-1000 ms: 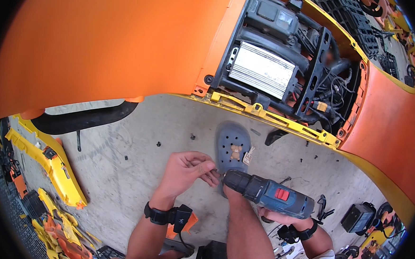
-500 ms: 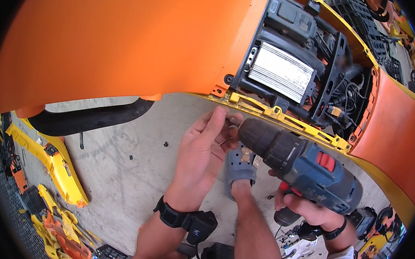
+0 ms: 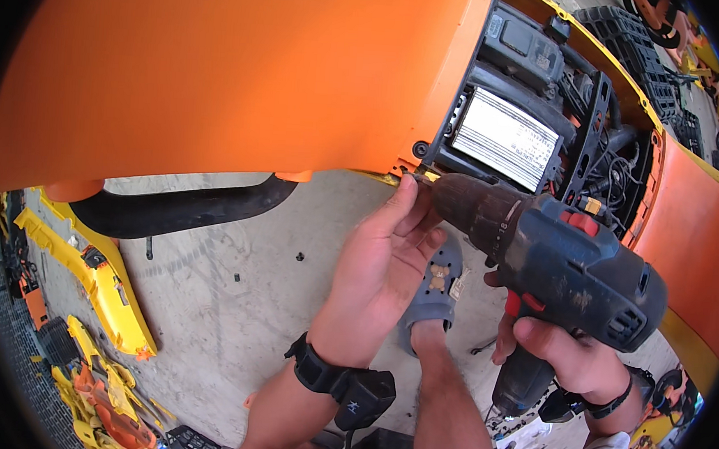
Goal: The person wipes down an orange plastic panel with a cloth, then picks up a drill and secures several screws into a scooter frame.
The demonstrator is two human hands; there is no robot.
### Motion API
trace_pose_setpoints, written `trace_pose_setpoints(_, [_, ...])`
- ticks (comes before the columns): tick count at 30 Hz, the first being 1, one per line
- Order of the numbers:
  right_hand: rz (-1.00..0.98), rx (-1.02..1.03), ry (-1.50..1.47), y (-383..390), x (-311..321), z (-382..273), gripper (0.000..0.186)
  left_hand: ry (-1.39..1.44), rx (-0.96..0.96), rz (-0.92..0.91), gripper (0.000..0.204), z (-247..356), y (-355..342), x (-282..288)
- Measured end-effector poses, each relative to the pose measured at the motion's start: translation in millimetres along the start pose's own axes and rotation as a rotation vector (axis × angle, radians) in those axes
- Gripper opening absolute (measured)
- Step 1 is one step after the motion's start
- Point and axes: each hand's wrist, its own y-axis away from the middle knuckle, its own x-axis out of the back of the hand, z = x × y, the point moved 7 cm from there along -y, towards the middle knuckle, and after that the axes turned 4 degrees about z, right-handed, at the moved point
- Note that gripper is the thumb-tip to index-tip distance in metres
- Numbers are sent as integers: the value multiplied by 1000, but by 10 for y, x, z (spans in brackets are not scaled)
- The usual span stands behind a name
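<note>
A dark blue and black cordless drill (image 3: 575,266) is in my right hand (image 3: 562,352), wrapped round its grip below the red trigger. Its chuck points up and left, toward the lower corner of a large orange body panel (image 3: 245,78). My left hand (image 3: 382,263) is right at the chuck's front end, thumb raised against the panel edge and fingers curled inward. Whatever lies between those fingertips is too small and hidden to make out. Beside the drill, an open bay shows a silver finned box (image 3: 507,138) and dark wiring (image 3: 613,178).
A black curved handle (image 3: 188,206) hangs below the orange panel. Yellow body parts (image 3: 116,300) lie on the concrete floor at left, with small dark bits (image 3: 300,256) nearby. My foot in a grey clog (image 3: 434,283) is beneath the hands. Black racks (image 3: 625,55) stand at upper right.
The drill has swung up toward the panel corner and now covers most of the yellow rail. My left hand has shifted with it, its thumb now at the panel edge.
</note>
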Motion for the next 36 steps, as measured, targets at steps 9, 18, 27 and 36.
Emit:
trace_pose_setpoints(9, [-64,-216,-187,102,-123,-189,59,-103,75,67,24,-32,18,168])
trace_pose_setpoints(18, [147,-56,194,52,2,-616,41,-164,148,577,9,254,2112,1691])
trace_pose_setpoints(27, [90,-24,739,-123,-298,-830,41,78,-332,605,19,729,4271,2329])
trace_pose_setpoints(36, [-29,-58,1027,-173,-723,-895,47,44,-499,477,17,775,4656,2169])
